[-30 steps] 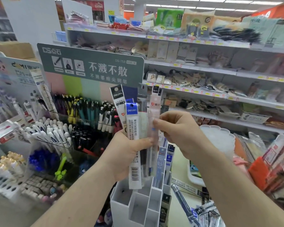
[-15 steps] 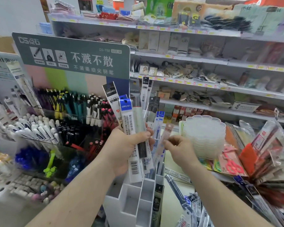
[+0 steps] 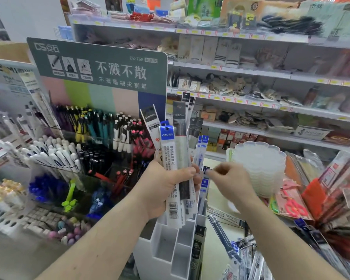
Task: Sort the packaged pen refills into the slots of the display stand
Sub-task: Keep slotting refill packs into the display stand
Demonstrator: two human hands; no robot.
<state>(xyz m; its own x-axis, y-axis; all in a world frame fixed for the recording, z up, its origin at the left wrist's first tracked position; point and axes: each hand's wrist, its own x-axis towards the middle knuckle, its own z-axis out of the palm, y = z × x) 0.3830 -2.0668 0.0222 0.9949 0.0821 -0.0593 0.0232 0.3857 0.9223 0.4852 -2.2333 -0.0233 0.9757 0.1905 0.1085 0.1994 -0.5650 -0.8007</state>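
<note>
Sorting is mid-way: left hand grips a fanned bundle of packaged refills just above the white display stand, whose front slots look empty. Right hand, just beside the bundle, pinches the top of a blue-labelled refill standing in a rear slot. Next, I judge, comes pulling one pack from the bundle and matching its slot. Loose refills lie right of the stand; the pen rack crowds its left.
</note>
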